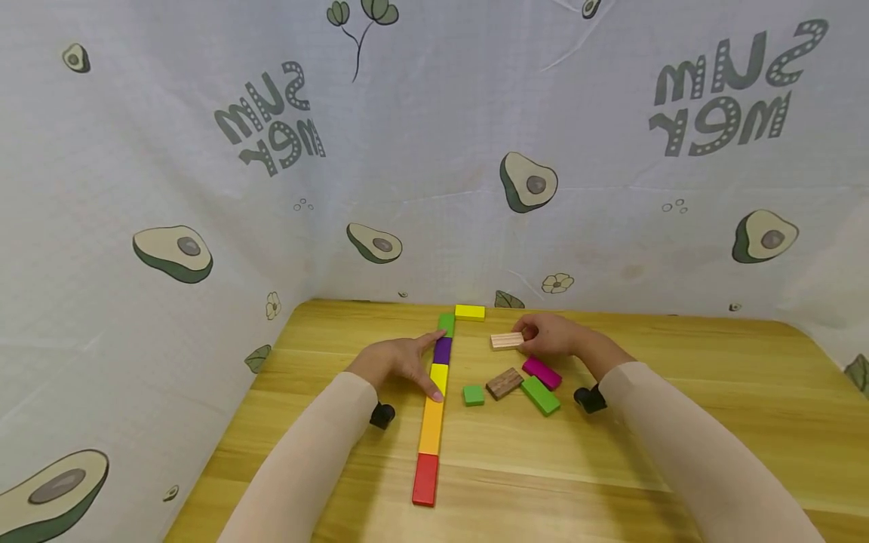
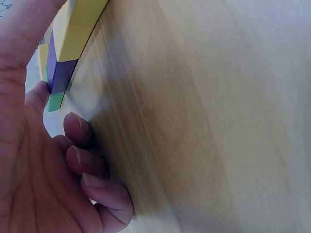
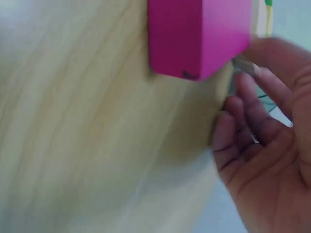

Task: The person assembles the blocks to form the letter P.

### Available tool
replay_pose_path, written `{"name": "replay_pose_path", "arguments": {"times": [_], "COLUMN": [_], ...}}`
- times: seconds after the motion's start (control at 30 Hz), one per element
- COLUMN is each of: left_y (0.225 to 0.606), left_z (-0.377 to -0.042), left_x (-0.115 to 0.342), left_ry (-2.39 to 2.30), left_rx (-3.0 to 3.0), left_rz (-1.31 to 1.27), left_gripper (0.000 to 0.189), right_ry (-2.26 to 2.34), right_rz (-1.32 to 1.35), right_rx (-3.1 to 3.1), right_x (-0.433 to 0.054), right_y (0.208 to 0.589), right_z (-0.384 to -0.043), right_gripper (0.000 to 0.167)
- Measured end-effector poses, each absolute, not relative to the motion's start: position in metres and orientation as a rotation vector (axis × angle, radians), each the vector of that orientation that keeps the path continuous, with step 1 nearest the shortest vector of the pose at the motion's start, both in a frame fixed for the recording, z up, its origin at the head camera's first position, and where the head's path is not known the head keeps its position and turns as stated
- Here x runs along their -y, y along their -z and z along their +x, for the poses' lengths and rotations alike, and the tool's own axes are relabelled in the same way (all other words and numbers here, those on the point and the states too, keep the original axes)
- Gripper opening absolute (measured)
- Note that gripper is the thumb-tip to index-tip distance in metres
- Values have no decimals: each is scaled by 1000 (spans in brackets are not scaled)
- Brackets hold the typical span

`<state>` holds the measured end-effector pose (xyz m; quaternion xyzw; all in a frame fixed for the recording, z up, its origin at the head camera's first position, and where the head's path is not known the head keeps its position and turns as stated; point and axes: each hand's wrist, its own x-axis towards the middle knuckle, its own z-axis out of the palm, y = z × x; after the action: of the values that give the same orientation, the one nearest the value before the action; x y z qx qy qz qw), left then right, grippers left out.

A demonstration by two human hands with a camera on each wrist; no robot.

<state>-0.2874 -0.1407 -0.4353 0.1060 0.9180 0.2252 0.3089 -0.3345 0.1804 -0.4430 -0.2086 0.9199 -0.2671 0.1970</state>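
Note:
My left hand (image 1: 400, 362) lies beside a straight row of coloured blocks. Its index fingertip touches the row where the green block (image 1: 446, 324) meets the purple block (image 1: 443, 351), and its thumb rests by the joint of the yellow block (image 1: 439, 375) and the orange block (image 1: 431, 428). A red block (image 1: 425, 480) forms the near end. In the left wrist view the other fingers (image 2: 104, 194) curl loosely near the tabletop. My right hand (image 1: 551, 336) pinches a pale wooden block (image 1: 504, 342) by its right end. A second yellow block (image 1: 470, 313) sits at the row's far end, to the right.
Right of the row lie a small green block (image 1: 473, 396), a dark brown wooden block (image 1: 505, 384), a longer green block (image 1: 540, 396) and a magenta block (image 1: 541, 372), the last just below my right hand. A printed curtain (image 1: 434, 151) hangs behind the wooden table (image 1: 543, 483).

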Motion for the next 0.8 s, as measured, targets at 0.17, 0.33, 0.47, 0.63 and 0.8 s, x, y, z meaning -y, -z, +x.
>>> {"name": "replay_pose_path", "arguments": {"times": [0.17,0.33,0.47,0.63,0.8], "left_y": [435,436,436,436,436], "left_z": [-288,-289,-288,-288,-289], "left_x": [140,139,140,141,142], "left_ry": [-591,-591,-591,-590,-607], "left_rx": [-2423,-2417,-2417,-2420,-2412], "left_rz": [270,271,272,276,274], "left_gripper": [129,129,129,128,129], "right_ry": [755,759,756,752,739], "right_rz": [-503,-436,-432,-432,-418], "right_rx": [-2749,-2814,-2836,-2826,-2823], "right_x": [-180,-173,-168,-163,-160], "right_y": [449,456,458,456,455], "right_z": [-343,-350,-353,-355,-354], "right_gripper": [40,44,42,43,45]}}
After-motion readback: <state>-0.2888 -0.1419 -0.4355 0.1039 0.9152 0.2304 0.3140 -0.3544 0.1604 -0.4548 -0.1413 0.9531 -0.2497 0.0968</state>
